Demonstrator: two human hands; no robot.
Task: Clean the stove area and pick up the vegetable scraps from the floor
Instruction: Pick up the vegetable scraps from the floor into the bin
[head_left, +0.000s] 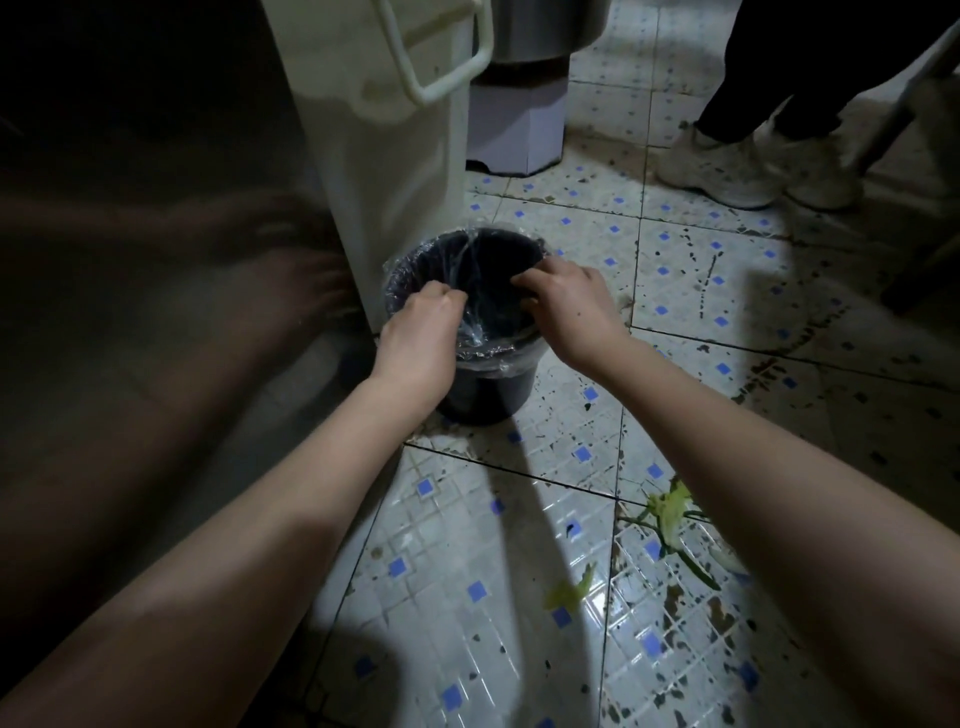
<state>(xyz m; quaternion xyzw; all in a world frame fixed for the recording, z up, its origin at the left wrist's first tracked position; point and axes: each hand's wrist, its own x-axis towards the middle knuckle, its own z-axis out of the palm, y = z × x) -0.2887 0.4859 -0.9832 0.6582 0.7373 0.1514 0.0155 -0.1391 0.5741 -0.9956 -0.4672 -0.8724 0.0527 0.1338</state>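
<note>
The left forearm fills the near left corner and reaches forward to the left hand, whose fingers are bent tight and pinch a gathered fold of the clear liner at the near-left rim of a small dark bin. Just behind that hand a tall white cabinet with a looped handle stands on the floor, and the bin sits right against its lower corner. The liner is folded out over the bin's rim and hangs down inside it; what the bin holds is too dark to tell. On the bin's right rim the right hand has its fingers hooked down over the edge and the liner, the fingertips dipping into the opening, and the right forearm runs back to the near right corner. The vegetable scraps lie on the stained tiled floor between the two arms and well short of the bin: a small green leaf scrap nearer the middle, and a larger leafy scrap with stems just beside the right forearm. At the far right stand another person's pale shoes
</note>
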